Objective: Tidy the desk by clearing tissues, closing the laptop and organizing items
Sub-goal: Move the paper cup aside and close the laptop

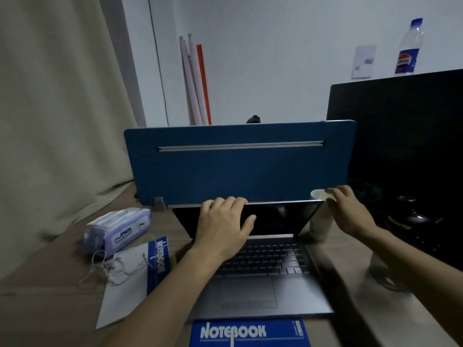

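A grey laptop (260, 286) stands in the middle of the desk with its dark screen (283, 216) tilted partly down toward the keyboard. My left hand (225, 221) grips the lid's top edge, fingers over the back and thumb on the screen. My right hand (348, 211) hovers at the lid's right corner, fingers spread, just touching the rim of a white paper cup (320, 226) that stands beside the laptop. A purple pack of wet tissues (120, 229) lies at the left.
A blue notebook (250, 333) lies at the front edge, another notebook (140, 274) with white earphones (110, 269) on it at the left. A blue divider (238, 169) backs the desk. A black monitor (406, 136) stands at the right, with a plastic bottle (409, 48) above it.
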A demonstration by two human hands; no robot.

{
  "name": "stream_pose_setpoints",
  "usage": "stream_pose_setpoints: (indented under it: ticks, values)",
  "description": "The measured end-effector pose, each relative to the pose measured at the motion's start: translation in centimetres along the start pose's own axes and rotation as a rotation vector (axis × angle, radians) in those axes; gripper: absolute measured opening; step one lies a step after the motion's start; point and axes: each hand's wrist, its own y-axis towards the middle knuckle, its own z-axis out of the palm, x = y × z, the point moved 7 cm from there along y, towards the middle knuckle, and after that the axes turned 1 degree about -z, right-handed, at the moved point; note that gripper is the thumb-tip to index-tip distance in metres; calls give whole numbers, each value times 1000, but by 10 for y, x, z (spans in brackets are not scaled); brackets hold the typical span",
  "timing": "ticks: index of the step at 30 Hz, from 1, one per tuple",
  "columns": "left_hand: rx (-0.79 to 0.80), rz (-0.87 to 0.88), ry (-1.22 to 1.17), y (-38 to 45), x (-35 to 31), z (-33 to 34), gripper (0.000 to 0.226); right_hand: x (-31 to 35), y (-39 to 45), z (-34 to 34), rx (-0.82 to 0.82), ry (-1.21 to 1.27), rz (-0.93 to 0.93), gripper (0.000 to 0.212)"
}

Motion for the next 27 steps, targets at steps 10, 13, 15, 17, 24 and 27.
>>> stream_pose_setpoints:
  ticks: [10,13,15,17,24,27]
  values:
    - [405,14,-46,-78,-10,35,59,52,-23,-18,15,172,-125,21]
    - [514,63,-69,-107,-12,57,63,76,-45,-12,76,204,-197,17]
    - [590,77,-80,-128,-11,75,63,88,-57,-4,139,199,-224,22]
    - [622,79,-89,-148,-10,88,60,96,-71,5,206,167,-254,25]
    - [578,83,-125,-154,-2,94,60,97,-116,36,526,55,-302,44]
    - [608,103,-96,-150,0,94,62,98,-136,53,743,-20,-369,59]
